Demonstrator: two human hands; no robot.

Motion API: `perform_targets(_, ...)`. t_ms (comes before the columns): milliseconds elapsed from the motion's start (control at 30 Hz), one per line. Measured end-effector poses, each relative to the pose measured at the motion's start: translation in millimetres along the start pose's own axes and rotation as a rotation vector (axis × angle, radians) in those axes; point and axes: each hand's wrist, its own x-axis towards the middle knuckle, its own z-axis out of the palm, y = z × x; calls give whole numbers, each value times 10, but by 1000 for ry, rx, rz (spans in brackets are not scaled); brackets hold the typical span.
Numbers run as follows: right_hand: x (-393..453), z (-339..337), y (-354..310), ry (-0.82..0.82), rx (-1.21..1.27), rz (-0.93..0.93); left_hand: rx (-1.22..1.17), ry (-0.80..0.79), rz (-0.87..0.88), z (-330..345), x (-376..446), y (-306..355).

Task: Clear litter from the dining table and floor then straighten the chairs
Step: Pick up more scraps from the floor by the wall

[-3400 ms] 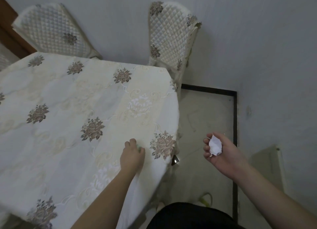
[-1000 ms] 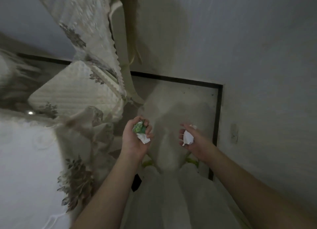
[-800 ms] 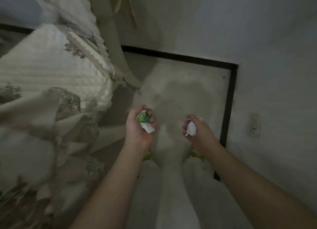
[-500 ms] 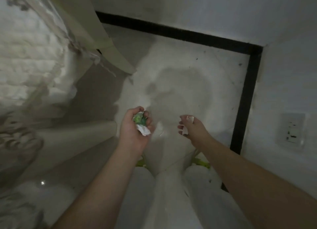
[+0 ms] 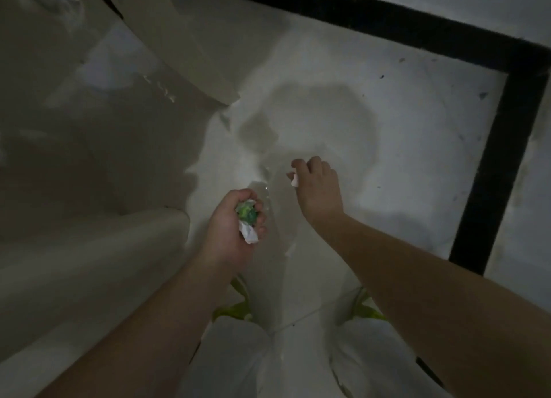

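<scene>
Your left hand (image 5: 231, 227) has its fingers curled tight around a green and white wrapper (image 5: 247, 220). Your right hand (image 5: 317, 188), knuckles up, pinches a white paper scrap (image 5: 294, 180). Both hang low over the pale floor (image 5: 402, 147), near its black border (image 5: 495, 147).

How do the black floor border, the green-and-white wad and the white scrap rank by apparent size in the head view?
1. black floor border
2. green-and-white wad, in the left hand
3. white scrap, mostly hidden by the right hand
</scene>
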Motion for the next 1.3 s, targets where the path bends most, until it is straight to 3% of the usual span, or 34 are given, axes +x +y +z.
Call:
perform_targets(133,18,292,155,-4,-181,-35,3,19,30,-101,241,-3)
perform_targets(300,-9,485,301,-350,-268,65,19,-5,26,-244,435,4)
perform_targets(433,-51,529,319,-450,-203,158,35,3,5,-336,500,-15)
perform_targets(567,-127,635,349,-452,-190,249,69,14,-14,-372,533,-51)
perform_targets(700,-240,614,331,-296,-204,183,84,24,-15,-356,498,-62)
perform_targets(800,-283,488,336,-371,-80,185,79,45,-35,-324,378,-142)
perform_targets(1100,-618,-732,139,-273,407,442,48,69,-95,26,-461,-428)
perform_targets(1233,-726,-1513,20,-248,469,476,13,31,-98,263,-976,-398)
perform_targets(1300,-729,-1943,-81,-216,575,629,-1,6,-92,386,-1254,-338)
